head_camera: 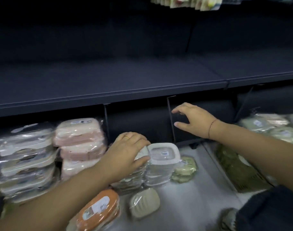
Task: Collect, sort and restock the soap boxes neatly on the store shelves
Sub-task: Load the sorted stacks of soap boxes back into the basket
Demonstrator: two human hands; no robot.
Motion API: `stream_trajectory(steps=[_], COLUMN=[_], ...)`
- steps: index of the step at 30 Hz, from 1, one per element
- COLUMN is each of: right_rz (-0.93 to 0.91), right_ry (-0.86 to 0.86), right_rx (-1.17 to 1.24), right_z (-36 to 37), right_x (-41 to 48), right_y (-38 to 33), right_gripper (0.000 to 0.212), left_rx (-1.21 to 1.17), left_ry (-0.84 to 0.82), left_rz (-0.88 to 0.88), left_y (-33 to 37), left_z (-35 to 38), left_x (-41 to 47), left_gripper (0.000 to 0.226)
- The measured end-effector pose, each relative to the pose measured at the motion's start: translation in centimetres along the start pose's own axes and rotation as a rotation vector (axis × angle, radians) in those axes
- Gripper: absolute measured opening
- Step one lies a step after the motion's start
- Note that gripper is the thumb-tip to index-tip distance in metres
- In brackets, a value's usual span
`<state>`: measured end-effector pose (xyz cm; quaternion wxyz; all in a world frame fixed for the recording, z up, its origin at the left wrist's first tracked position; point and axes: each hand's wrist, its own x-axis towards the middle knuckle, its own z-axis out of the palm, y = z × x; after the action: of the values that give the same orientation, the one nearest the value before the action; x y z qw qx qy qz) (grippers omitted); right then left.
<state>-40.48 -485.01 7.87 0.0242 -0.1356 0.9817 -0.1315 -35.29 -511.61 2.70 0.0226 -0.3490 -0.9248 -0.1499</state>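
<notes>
Soap boxes in clear wrap lie in stacks low down, under a dark shelf [109, 84]. A stack of pink boxes [79, 140] stands at the left beside a stack of grey boxes [25, 160]. In the middle, on the pale surface [200, 202], a white square box [164, 153] tops its own stack, with a green box [185, 169] just to its right. An orange box [99, 207] and a beige box [145, 201] lie nearer the person. The left hand [127, 152], a ring on one finger, grips a wrapped box [143, 153] between thumb and fingers, touching the white stack. The right hand [194, 120] hangs with fingers spread and holds nothing, in front of a wire divider [171, 124]. More pale green boxes [267, 125] sit blurred at the far right.
</notes>
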Motion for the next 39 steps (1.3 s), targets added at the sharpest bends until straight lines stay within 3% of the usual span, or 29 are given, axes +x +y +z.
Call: stream_trajectory(steps=[7,12,19,25,29,35,39], right_rz=[0.274,0.498,0.785,0.995,1.037,1.036,1.050], right_ry=[0.022,0.170,0.251,0.179,0.145,0.193,0.281], right_rx=[0.081,0.218,0.331,0.361,0.498,0.644,0.758], right_z=[-4.8,-6.2,-3.2,-0.1,0.8,-0.4,-1.0], right_x=[-5.4,-10.0,-15.3,-16.0,-15.8,-14.8,-14.1], right_y=[15.4,27.4,39.8,44.1,45.6,46.1,45.1], right_gripper=[0.047,0.043,0.062,0.085,0.102,0.112,0.093], left_rx=[-0.133,-0.209,-0.387,-0.613,-0.699,-0.347,-0.578], left_ry=[0.008,-0.046,-0.135,-0.232,-0.181,-0.265,-0.239], left_rz=[0.084,0.067,-0.118,-0.459,-0.663,-0.566,-0.547], left_y=[8.9,16.0,23.2,26.6,26.7,26.1,25.6], left_z=[5.3,10.1,16.5,19.8,21.1,21.0,19.9], left_x=[12.2,20.5,31.2,38.4,40.2,40.8,40.0], left_gripper=[0.078,0.052,0.064,0.098,0.116,0.107,0.087])
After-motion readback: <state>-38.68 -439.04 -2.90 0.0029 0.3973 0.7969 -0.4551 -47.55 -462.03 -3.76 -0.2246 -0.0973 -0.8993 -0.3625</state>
